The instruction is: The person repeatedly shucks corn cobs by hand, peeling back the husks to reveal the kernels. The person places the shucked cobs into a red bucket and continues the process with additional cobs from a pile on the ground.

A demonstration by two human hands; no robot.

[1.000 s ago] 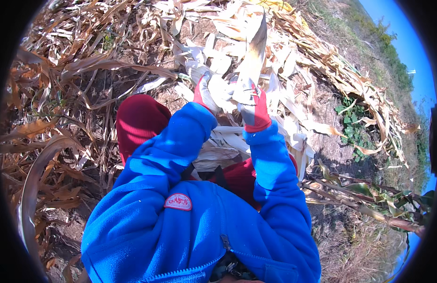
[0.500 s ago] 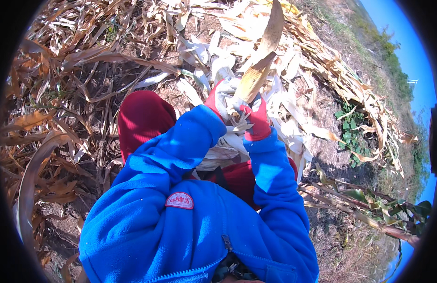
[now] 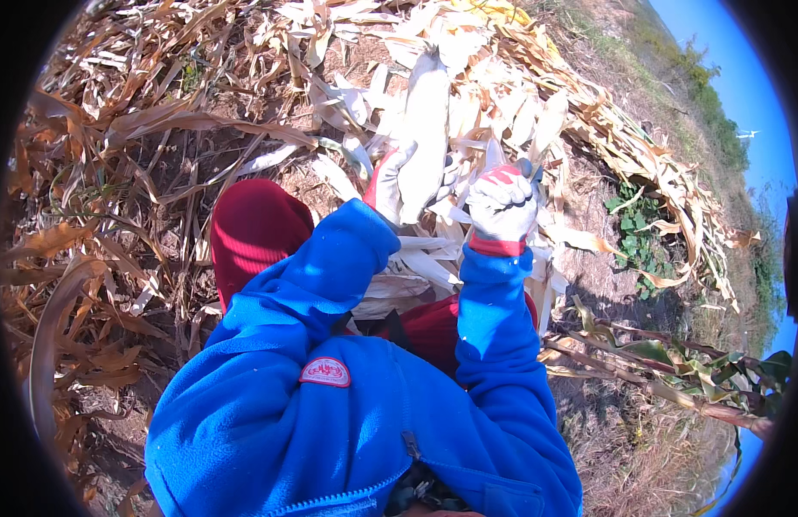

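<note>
My left hand [image 3: 388, 183], in a red and white work glove, is wrapped round the lower part of an ear of corn [image 3: 426, 116]. Pale, smooth inner husk covers the ear, and its darker tip points away from me. To its right, my gloved right hand [image 3: 502, 200] is closed in a fist, knuckles up. A pale strip of husk [image 3: 495, 155] shows just beyond that fist, but whether the fingers grip it I cannot tell. Loose pale husks [image 3: 425, 258] lie beneath and between both hands.
Dry corn leaves and stalks [image 3: 149, 129] cover the ground on the left. A long heap of dry stalks [image 3: 623, 146] curves along the right, beside a low green plant [image 3: 638, 228]. Cut stalks [image 3: 666, 388] reach in at lower right. My red-clad knee [image 3: 259, 233] is left of the hands.
The brownish outer husk has come away from the ear, leaving pale husk showing. My right hand has parted from the left and moved right, turning knuckles up.
</note>
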